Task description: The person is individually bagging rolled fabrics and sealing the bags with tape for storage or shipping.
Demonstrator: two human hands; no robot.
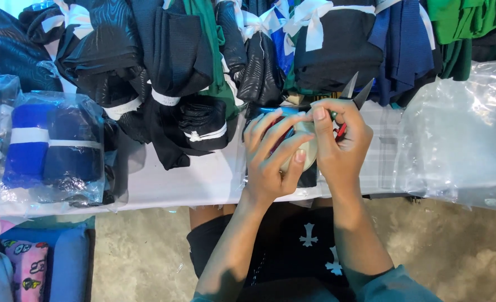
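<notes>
We read this as a garment packing or small textile workshop, not a home. Across the top of the frame lie many folded cloth bundles (169,61) in black, navy and green, each tied with a white strip. At the left, blue folded pieces sit sealed in a clear plastic bag (52,148); at the right, a pile of empty clear bags (461,140). We see a white-covered worktable (203,179) through the middle and a bare concrete floor (141,251) along the bottom. More fabric is stacked at the lower left corner.
</notes>
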